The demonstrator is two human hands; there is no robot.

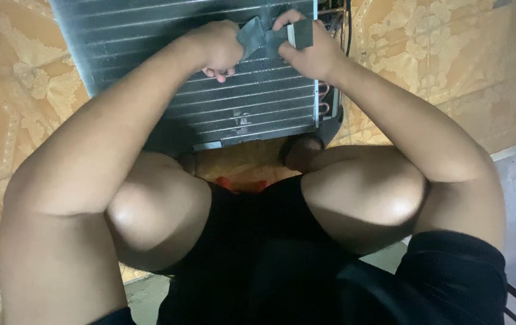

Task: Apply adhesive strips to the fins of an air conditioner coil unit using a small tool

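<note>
Squatting over a finned coil panel [210, 72] that lies on the patterned floor [450, 72], the person works at about twelve o'clock in the head view. The left hand [219, 48] is clenched around one end of a dark grey strip [258, 35], and the right hand [312, 51] pinches the other end, with a small flat grey piece [302, 33] under its fingertips. Holding both ends seems meant to keep the strip taut and flat against the fins near the panel's edge. The strip's long axis runs roughly from nine to three o'clock, rising slightly toward the right hand, in line with the panel's horizontal ridges. The panel itself stretches from ten o'clock down to about five o'clock, its copper tube bends [325, 99] facing three o'clock. Both knees [162, 204] bracket the work, probably for steadiness while squatting low.
</note>
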